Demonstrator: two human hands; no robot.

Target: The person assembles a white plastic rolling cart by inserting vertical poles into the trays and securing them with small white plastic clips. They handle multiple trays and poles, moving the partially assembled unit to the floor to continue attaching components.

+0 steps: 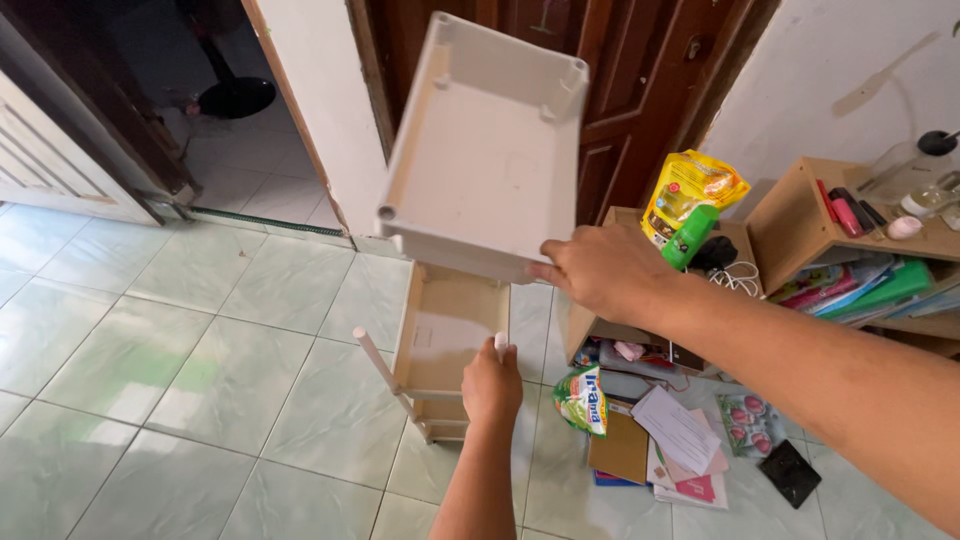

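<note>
Your left hand (491, 384) was clenched around the top of a white post (500, 345) at the near corner of the shelf frame (440, 340), which stood on the tiled floor (200, 350) just ahead of it. Above and beyond that hand, the white tray (480, 160) hung tilted in the air. Your right hand (595, 268) grasped its near rim at the right corner, holding it over the frame.

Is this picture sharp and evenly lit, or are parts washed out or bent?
Head view: daylight brightens the floor tiles and white tray in the right hand; the doorway is dark; the left hand is sharp; the edges bend slightly, a wide-lens effect.
</note>
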